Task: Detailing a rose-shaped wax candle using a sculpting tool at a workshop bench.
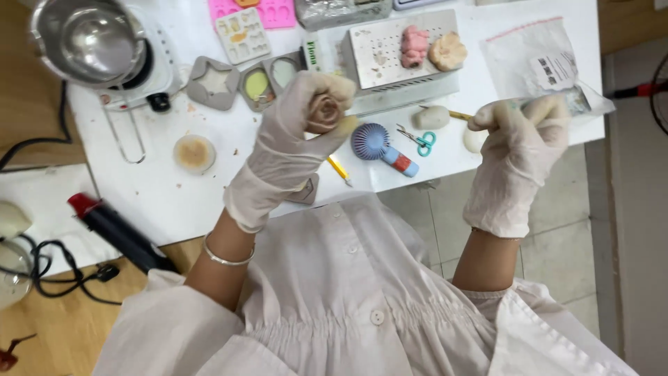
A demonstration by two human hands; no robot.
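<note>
The white counter (209, 195) carries, at its far left corner, a steel pot (87, 38) on a small burner, and toward the far edge a white perforated tray (379, 52) with a pink flower (415, 46) and a beige flower (447, 51) on it. Near the front edge lie a blue fan (379, 145) and scissors (419, 140). Both gloved hands are raised over that front edge. The left hand (292, 150) is curled around a brownish rose (325, 110), fingers closed on it from behind and above. The right hand (518, 150) is clenched on a thin tool (459, 115), its tip pointing left, well apart from the rose. This looks like the shaping step: the hands must draw together so the tip meets the petals lightly, the rose held steady without being squeezed.
</note>
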